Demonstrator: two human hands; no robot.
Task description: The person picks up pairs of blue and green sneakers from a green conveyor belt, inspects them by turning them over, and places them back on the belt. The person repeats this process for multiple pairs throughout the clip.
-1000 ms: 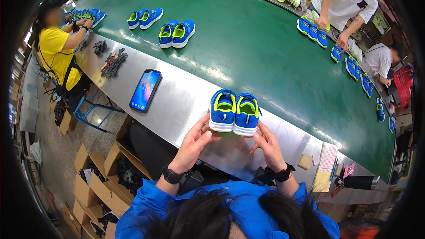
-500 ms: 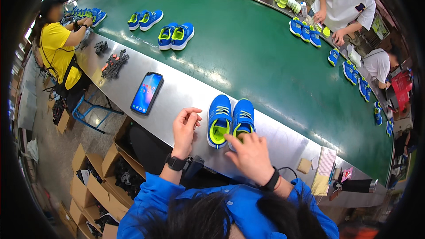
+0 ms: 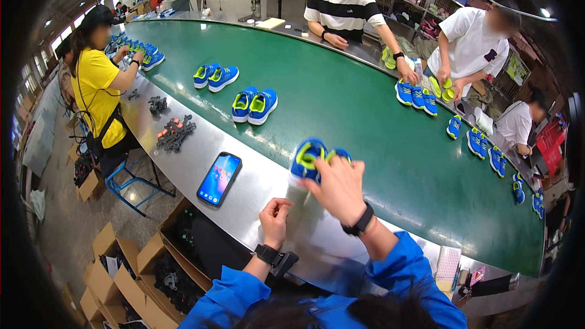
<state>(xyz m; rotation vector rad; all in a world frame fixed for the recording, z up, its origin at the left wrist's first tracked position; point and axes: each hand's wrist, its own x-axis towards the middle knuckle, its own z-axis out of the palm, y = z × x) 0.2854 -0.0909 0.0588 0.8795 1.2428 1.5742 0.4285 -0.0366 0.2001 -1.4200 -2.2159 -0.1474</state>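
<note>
A pair of blue sneakers with lime-green linings [image 3: 306,159] is at the edge between the steel ledge and the green belt, slightly blurred. My right hand [image 3: 341,189] grips the pair from above, fingers at the shoe openings, and covers most of the right shoe. Lower and to the left, my left hand [image 3: 275,222] hovers over the steel ledge with its fingers curled and nothing visible in them. A lit smartphone [image 3: 219,179] lies on the ledge to the left of that hand.
The green belt [image 3: 365,134] carries more sneaker pairs, including one pair [image 3: 255,106] ahead. Dark small parts [image 3: 176,134] lie along the steel ledge [image 3: 256,207]. Cardboard boxes [image 3: 131,268] stand at lower left. Co-workers sit or stand left and across the belt.
My right hand has closed on the sneakers and moved them forward from the ledge toward the belt. My left hand stays curled near the ledge. The head view has tilted up.
</note>
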